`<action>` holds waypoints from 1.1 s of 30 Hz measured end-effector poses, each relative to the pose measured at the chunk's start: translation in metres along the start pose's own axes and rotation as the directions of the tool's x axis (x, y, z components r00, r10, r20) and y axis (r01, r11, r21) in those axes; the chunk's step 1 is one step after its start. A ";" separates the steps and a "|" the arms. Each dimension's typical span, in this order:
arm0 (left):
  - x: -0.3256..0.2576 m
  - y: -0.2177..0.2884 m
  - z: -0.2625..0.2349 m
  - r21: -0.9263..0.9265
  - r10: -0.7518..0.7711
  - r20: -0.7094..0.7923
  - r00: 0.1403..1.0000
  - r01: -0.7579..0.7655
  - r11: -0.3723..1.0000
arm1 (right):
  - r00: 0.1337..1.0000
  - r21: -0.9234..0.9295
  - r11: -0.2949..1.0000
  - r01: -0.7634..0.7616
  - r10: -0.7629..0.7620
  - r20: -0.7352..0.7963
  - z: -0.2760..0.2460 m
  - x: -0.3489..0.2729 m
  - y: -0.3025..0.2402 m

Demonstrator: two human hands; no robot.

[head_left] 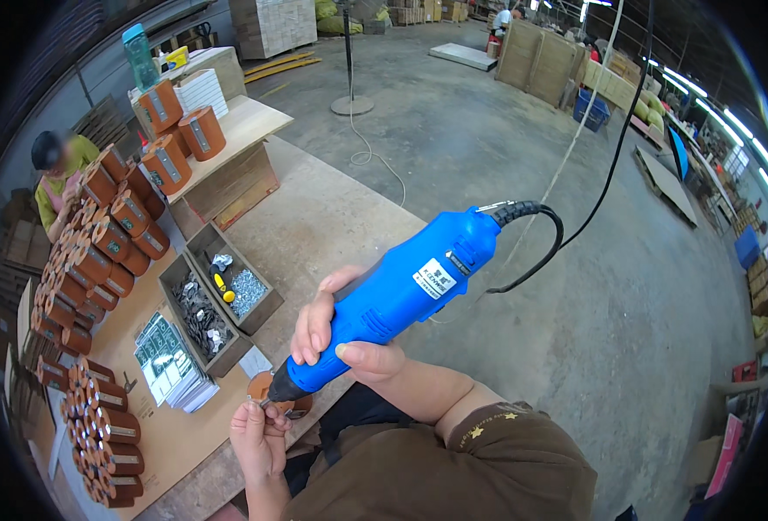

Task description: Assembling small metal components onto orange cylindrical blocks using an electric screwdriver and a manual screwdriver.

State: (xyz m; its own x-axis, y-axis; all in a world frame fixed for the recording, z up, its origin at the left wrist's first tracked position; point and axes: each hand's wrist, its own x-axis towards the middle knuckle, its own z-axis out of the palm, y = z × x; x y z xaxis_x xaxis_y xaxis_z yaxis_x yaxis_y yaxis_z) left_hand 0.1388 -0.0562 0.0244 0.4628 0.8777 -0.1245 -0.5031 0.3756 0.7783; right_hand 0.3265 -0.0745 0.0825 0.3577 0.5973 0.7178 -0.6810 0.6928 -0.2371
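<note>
A blue electric screwdriver (393, 291) with a black nose lies in my right hand (371, 358), its fingers wrapped round the body. It slants down to the left, toward a small orange-brown wooden drum-shaped box (301, 405) at the bench edge. My left hand (258, 441) is closed in a pinch right by the screwdriver's tip. Whatever is between those fingertips is too small to make out. The black nose and my left fingers hide much of the box. From the screwdriver's rear end, a black cable (547, 219) loops away to the upper right.
Left of my hands stands a two-part wooden tray (273, 304) with small metal parts and a yellow-black tool (221, 282). Beside it is a stack of printed sheets (171, 365). Many similar boxes (111, 417) are piled leftward. A co-worker (63, 174) sits beyond.
</note>
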 end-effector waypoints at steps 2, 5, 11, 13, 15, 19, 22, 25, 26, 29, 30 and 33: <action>-0.001 -0.001 0.001 0.026 -0.001 -0.001 1.000 0.001 1.000 | 1.000 -0.007 1.000 -0.012 0.013 0.025 -0.002 0.001 -0.003; 0.000 -0.003 0.003 0.079 -0.017 0.006 1.000 0.016 0.997 | 0.999 0.018 1.000 -0.009 0.008 0.052 -0.003 0.001 -0.009; 0.001 -0.004 0.009 0.185 -0.042 0.082 0.996 0.026 0.982 | 0.983 -0.001 0.999 -0.041 0.041 0.178 -0.011 0.006 -0.022; 0.000 -0.004 0.009 0.240 -0.069 0.132 0.989 0.035 0.970 | 0.981 0.038 0.997 -0.064 0.056 0.188 -0.011 0.008 -0.024; 0.001 -0.005 0.010 0.241 -0.087 0.162 0.983 0.046 0.969 | 0.977 0.074 0.993 -0.087 0.071 0.202 -0.012 0.010 -0.027; -0.002 -0.004 0.008 0.220 -0.116 0.222 0.968 0.066 0.973 | 0.952 0.072 0.986 -0.152 0.127 0.278 -0.015 0.012 -0.031; -0.004 0.000 0.005 0.194 -0.083 0.115 0.990 0.060 0.979 | 0.951 -0.009 0.977 -0.211 0.208 0.230 -0.010 0.009 -0.026; -0.010 -0.004 0.002 0.189 -0.034 -0.039 0.999 0.040 0.981 | 0.952 -0.111 0.950 -0.291 0.299 0.062 -0.003 0.003 -0.019; -0.011 -0.005 -0.001 0.221 -0.002 -0.046 0.999 0.012 0.975 | 0.966 -0.115 0.961 -0.251 0.256 0.032 -0.003 0.001 -0.015; -0.014 0.000 0.003 0.252 -0.004 -0.031 1.000 0.011 0.968 | 0.982 -0.075 0.981 -0.179 0.173 -0.083 -0.004 0.001 -0.010; -0.013 0.004 0.004 0.237 -0.030 -0.023 0.999 0.034 0.971 | 0.981 -0.055 0.985 -0.165 0.158 -0.114 -0.006 0.001 -0.010; -0.010 0.011 0.004 0.321 -0.047 0.000 0.999 0.045 0.946 | 0.976 -0.079 0.980 -0.181 0.169 -0.139 -0.017 0.001 -0.010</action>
State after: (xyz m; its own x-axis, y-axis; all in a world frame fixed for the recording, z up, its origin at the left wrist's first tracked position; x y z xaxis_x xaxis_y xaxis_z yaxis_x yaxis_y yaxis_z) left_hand 0.1319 -0.0621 0.0368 0.4861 0.8590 -0.1610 -0.2210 0.2990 0.9283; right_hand 0.3443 -0.0737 0.0746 0.3228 0.7559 0.5696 -0.6820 0.6030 -0.4139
